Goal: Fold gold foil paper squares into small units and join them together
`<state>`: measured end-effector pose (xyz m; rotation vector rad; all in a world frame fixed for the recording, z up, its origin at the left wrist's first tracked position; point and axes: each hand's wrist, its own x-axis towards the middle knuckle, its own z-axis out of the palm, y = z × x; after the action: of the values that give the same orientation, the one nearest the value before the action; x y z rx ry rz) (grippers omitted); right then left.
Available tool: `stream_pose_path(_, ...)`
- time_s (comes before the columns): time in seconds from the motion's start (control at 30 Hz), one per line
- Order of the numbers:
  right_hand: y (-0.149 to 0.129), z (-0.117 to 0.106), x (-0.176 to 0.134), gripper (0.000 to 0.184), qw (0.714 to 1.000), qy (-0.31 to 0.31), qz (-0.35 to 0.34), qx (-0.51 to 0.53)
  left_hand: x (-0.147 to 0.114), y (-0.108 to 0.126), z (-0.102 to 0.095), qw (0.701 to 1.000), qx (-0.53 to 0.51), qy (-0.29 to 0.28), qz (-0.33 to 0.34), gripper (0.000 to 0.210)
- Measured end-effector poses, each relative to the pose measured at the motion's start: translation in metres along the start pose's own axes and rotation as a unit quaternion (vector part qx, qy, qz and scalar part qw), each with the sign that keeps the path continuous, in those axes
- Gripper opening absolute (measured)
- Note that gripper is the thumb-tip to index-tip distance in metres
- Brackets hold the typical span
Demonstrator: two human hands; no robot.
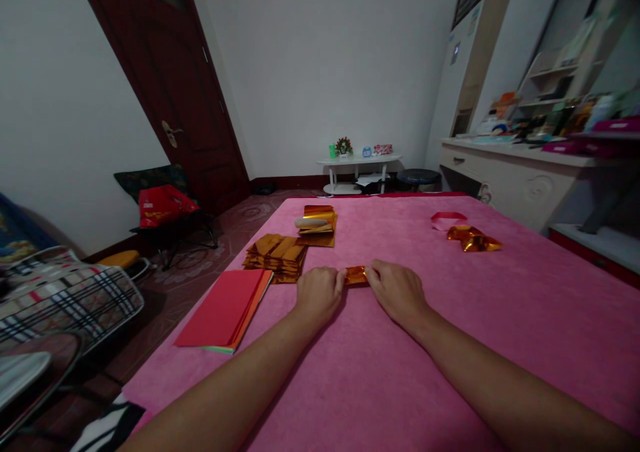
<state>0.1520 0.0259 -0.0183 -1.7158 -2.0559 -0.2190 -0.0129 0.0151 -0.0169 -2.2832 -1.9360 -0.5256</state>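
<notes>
Between my two hands lies a small strip of shiny gold foil paper (356,276), low over the pink cloth. My left hand (321,289) is closed on its left end, thumb along the edge. The right end is pinched by my right hand (397,288), fingers curled. Just left of my left hand stands a stack of folded gold foil paper (275,255). Behind it is a pile of flat gold foil sheets (320,235) with a pale, rounded object (311,223) on top. A stack of coloured paper (223,309), red uppermost, lies nearer me on the left.
The pink cloth (450,352) covers the table. At its far right sit a red and pink paper ring (449,221) and a folded gold foil piece (475,240). Beyond are a white side table (359,161), a stool (419,177) and a cluttered white dresser (505,162).
</notes>
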Motion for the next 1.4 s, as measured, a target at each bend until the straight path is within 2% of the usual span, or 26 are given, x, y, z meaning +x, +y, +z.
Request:
stream_pose_path(0.27, -0.0082, -0.0049, -0.0045, 0.031, 0.998, 0.005, -0.024, -0.052, -0.0001, 0.0017, -0.0002, 1.0, 0.019, -0.012, -0.009, 0.066)
stream_pose_path(0.43, -0.0106, -0.0037, -0.006, 0.028, 0.998, 0.004, -0.047, -0.051, 0.0034, -0.0028, 0.0016, 0.998, -0.042, 0.0, -0.037, 0.068)
stream_pose_path(0.53, -0.0105, -0.0018, -0.0058, 0.027, 0.998, 0.011, -0.054, -0.043, 0.0038, -0.0019, 0.0023, 0.997, -0.071, 0.006, -0.022, 0.066)
stream_pose_path(0.7, -0.0092, -0.0007, -0.0056, 0.031, 0.997, 0.038, -0.053, 0.031, 0.0029, 0.0009, 0.0033, 0.997, -0.079, 0.014, -0.01, 0.063)
stream_pose_path(0.87, -0.0051, 0.0013, -0.0017, 0.037, 0.994, 0.037, 0.035, 0.1, 0.0023, 0.0009, 0.002, 0.996, -0.09, 0.009, 0.014, 0.061)
stream_pose_path(0.93, -0.0034, 0.002, 0.0001, 0.037, 0.991, 0.024, 0.044, 0.121, 0.002, 0.0006, 0.0018, 0.995, -0.095, 0.006, 0.021, 0.061)
stream_pose_path(1.07, -0.0025, 0.0019, -0.0004, 0.036, 0.987, 0.02, 0.029, 0.158, 0.0019, -0.0012, 0.0035, 0.991, -0.135, 0.009, 0.004, 0.065)
stream_pose_path(1.23, -0.0064, 0.0001, -0.0062, 0.04, 0.98, 0.054, -0.034, 0.19, 0.003, -0.0031, 0.0059, 0.988, -0.15, 0.023, -0.036, 0.071)
stream_pose_path(1.4, -0.0074, 0.0002, -0.0083, 0.043, 0.97, 0.087, -0.037, 0.224, 0.0025, -0.001, 0.0056, 0.995, -0.098, 0.028, 0.01, 0.064)
